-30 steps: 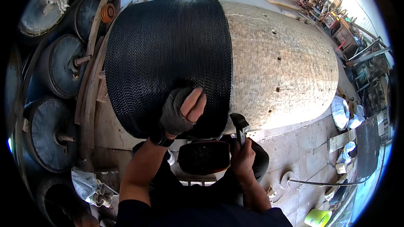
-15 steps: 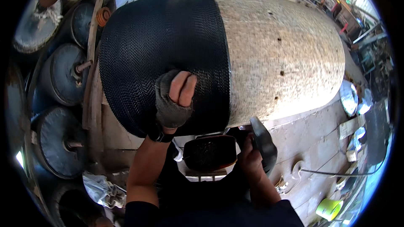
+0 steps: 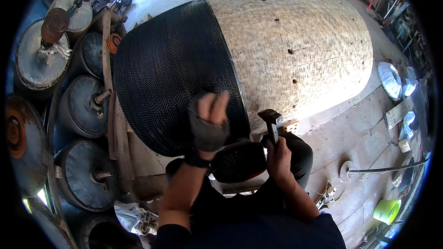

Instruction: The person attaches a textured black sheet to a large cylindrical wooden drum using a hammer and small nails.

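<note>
In the head view, a large drum lies across the floor [image 3: 332, 150] ahead of the person, its left part covered by a black ridged winding [image 3: 173, 69] and its right part a pale, mottled surface [image 3: 295, 41] with small dark holes. The left hand [image 3: 209, 127], in a grey glove that leaves the fingers [image 3: 219, 106] bare toward their ends, is over the lower right part of the winding, near its edge with the pale surface. Those fingers are bent and slightly blurred; whether they press on the winding or pinch something small cannot be told. The right hand [image 3: 279, 160] has its fingers wrapped round the handle of a hammer [image 3: 272, 127]; the hammer's head stands above the fist, away from the body, in front of the drum's pale lower side and just right of the winding's edge. Between the forearms, below the winding, sits a dark container [image 3: 242, 179].
</note>
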The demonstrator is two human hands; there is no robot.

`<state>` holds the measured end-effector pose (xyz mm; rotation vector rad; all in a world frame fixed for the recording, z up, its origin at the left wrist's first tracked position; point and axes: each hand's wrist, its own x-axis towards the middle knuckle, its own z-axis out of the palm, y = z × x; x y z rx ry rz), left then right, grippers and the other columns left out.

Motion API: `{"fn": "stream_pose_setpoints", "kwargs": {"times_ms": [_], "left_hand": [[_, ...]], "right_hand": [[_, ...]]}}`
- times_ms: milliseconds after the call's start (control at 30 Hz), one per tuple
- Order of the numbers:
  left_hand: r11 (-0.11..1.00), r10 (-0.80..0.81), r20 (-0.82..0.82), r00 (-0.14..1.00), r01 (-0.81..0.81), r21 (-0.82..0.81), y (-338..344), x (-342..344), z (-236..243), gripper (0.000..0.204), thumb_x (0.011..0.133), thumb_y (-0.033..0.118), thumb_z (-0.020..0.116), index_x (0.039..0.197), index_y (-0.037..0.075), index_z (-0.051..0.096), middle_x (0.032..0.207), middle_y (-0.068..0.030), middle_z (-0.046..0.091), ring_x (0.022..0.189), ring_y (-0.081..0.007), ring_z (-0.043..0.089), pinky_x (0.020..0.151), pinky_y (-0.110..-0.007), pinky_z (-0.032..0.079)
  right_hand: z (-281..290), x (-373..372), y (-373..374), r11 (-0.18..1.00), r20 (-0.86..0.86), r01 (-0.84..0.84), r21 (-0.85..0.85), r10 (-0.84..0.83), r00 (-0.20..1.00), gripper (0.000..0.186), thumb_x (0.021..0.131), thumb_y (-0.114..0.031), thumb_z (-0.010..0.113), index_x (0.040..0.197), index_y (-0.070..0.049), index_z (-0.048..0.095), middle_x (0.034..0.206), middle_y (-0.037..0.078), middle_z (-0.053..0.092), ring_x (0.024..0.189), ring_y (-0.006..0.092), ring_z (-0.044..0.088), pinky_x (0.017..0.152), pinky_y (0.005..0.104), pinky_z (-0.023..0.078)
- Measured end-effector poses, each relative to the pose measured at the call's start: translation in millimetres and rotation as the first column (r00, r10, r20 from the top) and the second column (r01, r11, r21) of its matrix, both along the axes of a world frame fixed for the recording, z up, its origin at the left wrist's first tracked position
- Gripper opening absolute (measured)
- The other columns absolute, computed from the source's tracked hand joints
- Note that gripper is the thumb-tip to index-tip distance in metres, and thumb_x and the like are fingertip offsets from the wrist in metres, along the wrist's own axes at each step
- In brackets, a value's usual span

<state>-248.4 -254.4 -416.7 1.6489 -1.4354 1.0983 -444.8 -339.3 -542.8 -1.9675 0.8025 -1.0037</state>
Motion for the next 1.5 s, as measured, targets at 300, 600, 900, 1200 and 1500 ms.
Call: {"fn": "stream_pose_setpoints", "kwargs": {"times_ms": [300,600,900,1200,1500], "left_hand": [[0.973,-0.22,-0.327,0.919,0.232,0.0,-15.1,-39.2,-62.7,0.051,0.089,-0.007,0.062,0.139,0.002,0.054,0.104,-0.0143,0.068,0.093,-0.0283,0.065,0.087,-0.042,0.051],[0.992,-0.081,-0.33,0.94,0.108,0.066,-21.0,-45.3,-42.3,0.065,0.078,-0.008,0.065,0.142,0.001,0.05,0.092,-0.0113,0.062,0.08,-0.0262,0.061,0.077,-0.04,0.05],[0.992,0.004,-0.431,0.903,0.052,0.118,-29.0,-47.2,-51.3,0.073,0.076,-0.005,0.066,0.145,0.0,0.044,0.091,-0.0103,0.058,0.075,-0.0213,0.059,0.069,-0.038,0.05],[0.995,-0.004,-0.289,0.957,0.032,0.094,5.0,-61.5,-51.5,0.066,0.083,0.006,0.07,0.143,-0.004,0.045,0.106,-0.0179,0.063,0.093,-0.0306,0.063,0.081,-0.042,0.053],[0.756,0.04,-0.219,0.975,0.114,0.645,78.4,-94.7,-157.7,0.026,0.088,0.018,0.064,0.109,0.003,0.068,0.107,-0.0153,0.064,0.098,-0.0329,0.062,0.08,-0.043,0.053]], "right_hand": [[2.6,-5.6,5.5,0.998,0.017,-0.068,0.009,0.068,0.998,0.02,0.096,-0.01,0.063,0.11,0.0,0.053,0.083,0.027,0.065,0.078,0.0481,0.065,0.064,0.0516,0.051],[6.7,-4.9,7.7,0.995,0.018,-0.097,0.009,0.097,0.995,0.022,0.096,-0.01,0.062,0.112,0.002,0.052,0.084,0.026,0.066,0.08,0.0481,0.066,0.065,0.0517,0.052],[13.7,-6.3,5.0,0.99,-0.016,-0.125,-0.065,0.124,0.992,0.029,0.096,-0.01,0.06,0.12,0.004,0.05,0.088,0.028,0.065,0.076,0.0492,0.065,0.064,0.0528,0.052],[16.6,-16.5,14.1,0.988,0.112,-0.098,-0.122,0.112,0.987,0.024,0.095,-0.008,0.06,0.114,0.003,0.052,0.08,0.026,0.064,0.072,0.0484,0.064,0.061,0.0511,0.051],[18.3,-10.2,15.6,0.987,0.065,-0.101,-0.128,0.11,0.992,0.019,0.097,-0.01,0.052,0.108,0.005,0.055,0.078,0.024,0.065,0.07,0.0444,0.067,0.057,0.0457,0.051]]}}
